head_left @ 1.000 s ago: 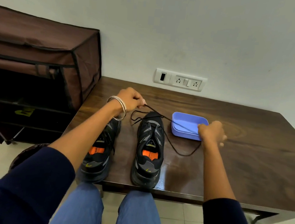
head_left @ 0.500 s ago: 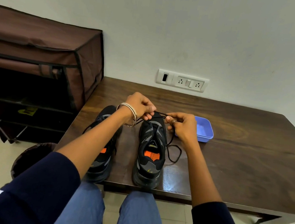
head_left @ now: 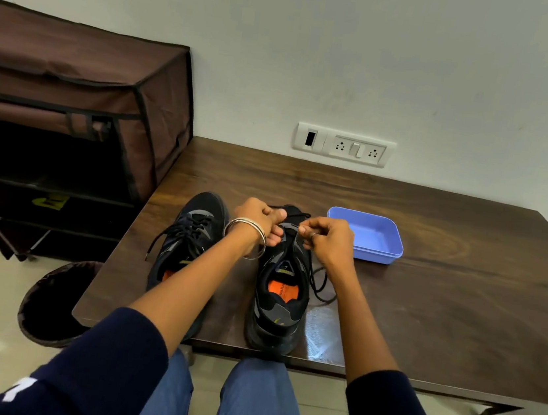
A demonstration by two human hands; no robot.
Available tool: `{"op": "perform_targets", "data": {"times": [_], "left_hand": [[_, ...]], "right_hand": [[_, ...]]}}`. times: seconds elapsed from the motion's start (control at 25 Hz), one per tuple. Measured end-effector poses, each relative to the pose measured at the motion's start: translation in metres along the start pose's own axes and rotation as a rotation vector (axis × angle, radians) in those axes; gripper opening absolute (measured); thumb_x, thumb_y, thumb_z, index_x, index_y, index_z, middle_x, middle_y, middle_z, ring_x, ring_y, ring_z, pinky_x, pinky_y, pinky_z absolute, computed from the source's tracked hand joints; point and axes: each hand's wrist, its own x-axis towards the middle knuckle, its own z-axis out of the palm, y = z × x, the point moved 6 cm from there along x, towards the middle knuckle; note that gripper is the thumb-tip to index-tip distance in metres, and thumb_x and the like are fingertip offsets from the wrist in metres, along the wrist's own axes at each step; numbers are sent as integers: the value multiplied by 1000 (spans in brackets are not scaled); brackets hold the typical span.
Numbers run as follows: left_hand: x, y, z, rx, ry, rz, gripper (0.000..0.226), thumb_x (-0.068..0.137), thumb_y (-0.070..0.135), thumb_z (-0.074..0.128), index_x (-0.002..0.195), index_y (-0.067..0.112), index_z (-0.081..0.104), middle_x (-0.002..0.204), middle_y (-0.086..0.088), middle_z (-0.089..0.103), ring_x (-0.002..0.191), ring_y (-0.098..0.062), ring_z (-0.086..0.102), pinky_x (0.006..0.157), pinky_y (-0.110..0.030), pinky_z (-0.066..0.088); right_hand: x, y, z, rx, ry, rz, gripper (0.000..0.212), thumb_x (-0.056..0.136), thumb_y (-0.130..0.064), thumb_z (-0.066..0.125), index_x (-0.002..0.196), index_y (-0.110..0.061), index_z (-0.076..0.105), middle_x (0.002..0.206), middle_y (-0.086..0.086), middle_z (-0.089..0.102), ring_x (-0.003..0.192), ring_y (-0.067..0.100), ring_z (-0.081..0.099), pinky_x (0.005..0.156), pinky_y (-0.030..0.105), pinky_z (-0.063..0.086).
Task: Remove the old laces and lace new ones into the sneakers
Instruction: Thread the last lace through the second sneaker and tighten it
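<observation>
You have two shoes side by side on the table (head_left: 427,295), in the middle of the frame, with the heels toward you. That way you look down into them and the lace holes face up.

Your left hand (head_left: 259,221) and right hand (head_left: 325,239) meet over the toe end of the right shoe (head_left: 280,297). The fingers of both hands are curled in. Each hand pinches a bit of the black lace (head_left: 319,287) close to the holes. You hold it short so the tip is easy to aim. Your hands hide the holes, so I cannot tell which one the lace is going through.

The rest of that lace lies loose on the table, just right of the shoe, touching its side. It is slack, so it will slide when you pull.

The left shoe (head_left: 189,241) is left of the middle of the frame. It has its lace crossed through the holes, and one loose end hangs off its left side. No hand touches it.

A blue box (head_left: 365,236) sits to the right of your right hand, near it but not touching. It looks empty. I think it is there to hold laces, close enough to reach.

A dark bin (head_left: 46,303) stands on the floor at the lower left, next to the table. I think it is for the old laces.

My guess is that you are working on the right shoe first, and the job is not near done.
</observation>
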Motion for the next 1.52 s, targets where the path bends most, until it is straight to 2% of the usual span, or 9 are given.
{"op": "perform_targets", "data": {"times": [0.2,0.52,0.72,0.84,1.04,1.16,1.32,1.4,1.52], "left_hand": [[1,-26,13,321,-121,-89,68,61,36,88,119,12,62,115,-7,62,99,-24,62,77,-36,56],[0,-34,4,208,-58,-34,55,70,26,78,123,19,65,124,-5,63,105,-20,62,91,-28,51],[2,-38,6,114,-83,-46,53,68,21,80,120,17,67,109,-1,68,102,-18,63,95,-32,51],[4,-38,5,88,-107,-60,49,69,17,80,116,16,68,105,-1,68,97,-18,64,83,-33,55],[9,-35,2,131,-211,-73,43,74,35,80,113,21,67,109,-1,65,98,-21,63,73,-38,57],[23,-22,-1,427,73,21,8,82,31,71,82,24,75,96,-3,72,89,-22,65,73,-32,54],[27,-26,8,501,272,-37,22,82,31,61,84,13,73,91,-10,69,85,-34,65,64,-32,49],[28,-32,5,309,279,-75,34,85,30,48,85,2,68,88,-16,66,83,-35,64,65,-31,47],[19,-22,-17,-739,337,-157,29,93,15,35,74,3,51,72,-13,60,62,-28,62,61,-35,53]], "right_hand": [[3,15,16,-243,-55,45,11,88,-2,58,84,-5,68,85,7,69,79,16,61,71,26,46],[9,-5,40,-623,-88,-24,17,85,-11,53,89,-9,69,97,11,66,93,33,60,73,39,51],[7,23,51,-393,38,182,16,86,-25,60,74,-20,70,99,7,66,100,30,57,86,46,46],[10,39,57,-234,46,267,29,85,-23,64,56,-27,61,97,5,67,104,29,56,89,46,42],[8,46,59,-120,112,244,22,86,-16,67,69,-30,69,95,-1,70,106,25,54,82,40,32],[6,46,57,-94,128,205,19,86,-14,67,76,-29,73,90,-4,71,105,25,55,81,39,28],[-1,36,54,-214,39,102,19,85,-17,64,95,-31,72,111,-4,63,116,23,43,87,39,28],[-6,32,49,-360,47,111,32,82,-24,68,112,-31,63,123,-2,49,123,22,33,94,42,25],[-11,27,42,-510,143,136,64,77,-39,73,132,-28,43,134,4,38,128,25,27,100,48,23]]}}
